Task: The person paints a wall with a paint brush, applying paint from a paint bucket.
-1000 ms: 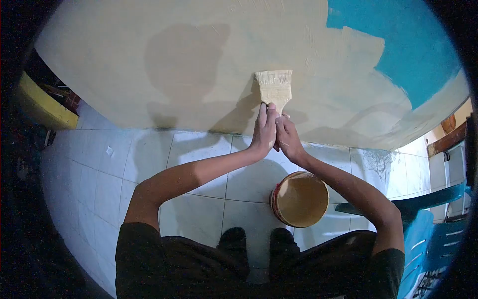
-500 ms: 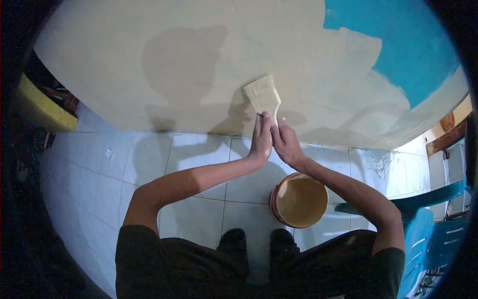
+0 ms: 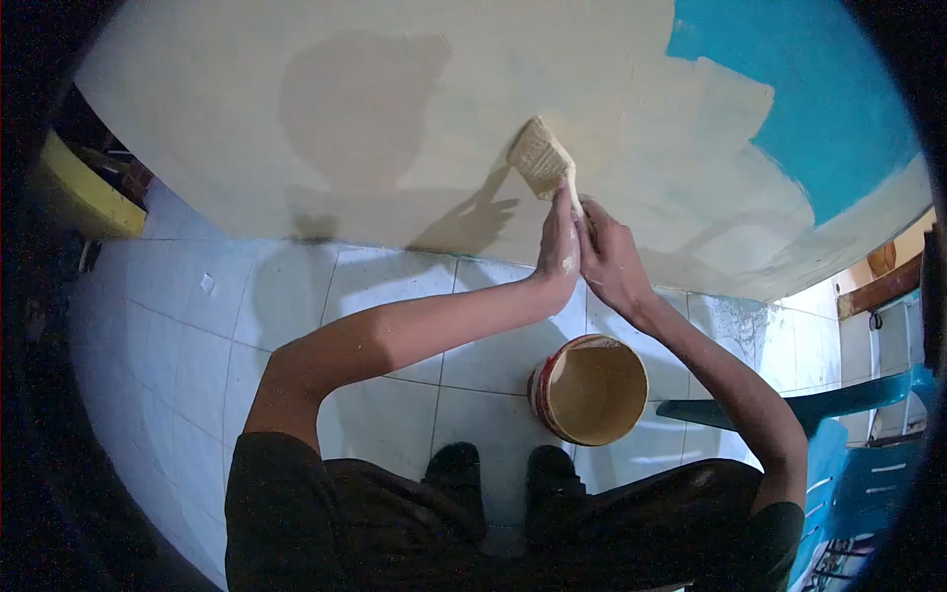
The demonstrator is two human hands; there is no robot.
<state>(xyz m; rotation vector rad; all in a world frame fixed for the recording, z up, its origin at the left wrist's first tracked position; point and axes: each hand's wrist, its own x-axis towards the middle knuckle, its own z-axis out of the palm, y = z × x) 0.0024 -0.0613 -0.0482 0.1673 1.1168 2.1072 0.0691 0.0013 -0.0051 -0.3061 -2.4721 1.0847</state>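
At the upper centre of the frame, a broad, cream-coated paintbrush (image 3: 541,163) tilts up and left by the beige-and-teal wall (image 3: 227,118); I can't tell whether its bristles touch. The left hand (image 3: 558,252), fingers nearly straight, presses its handle against the right hand (image 3: 614,257), closed around it, probably for steadiness. The round, red-stained bucket (image 3: 541,397) of beige paint sits lower, right of centre, likely for easy reach. I count two hands, one brush, one bucket and, lower right, at least one teal plastic chair (image 3: 873,483).
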